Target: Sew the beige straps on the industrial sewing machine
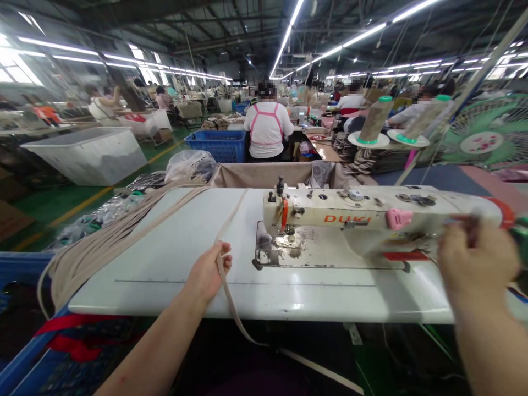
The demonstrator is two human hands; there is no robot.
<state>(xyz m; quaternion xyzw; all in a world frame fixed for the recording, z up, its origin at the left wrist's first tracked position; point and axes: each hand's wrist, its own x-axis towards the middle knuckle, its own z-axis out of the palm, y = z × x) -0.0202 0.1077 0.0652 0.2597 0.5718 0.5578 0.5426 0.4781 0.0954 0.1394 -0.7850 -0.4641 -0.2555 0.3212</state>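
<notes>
A white sewing machine (355, 212) stands on a white table (165, 258). My left hand (208, 272) is closed on a beige strap (231, 308) near the table's front edge; the strap runs back over the tabletop and hangs down off the front. A thick bundle of the same beige straps (103, 239) drapes over the table's left side. My right hand (474, 261) is raised at the machine's right end, fingers pinched together and blurred; what they grip is unclear.
Two thread cones (373, 124) stand on a rack behind the machine. A person in a white shirt with pink straps (267, 129) sits ahead with their back to me by a blue crate (216, 146). A green fan (489, 137) is at right.
</notes>
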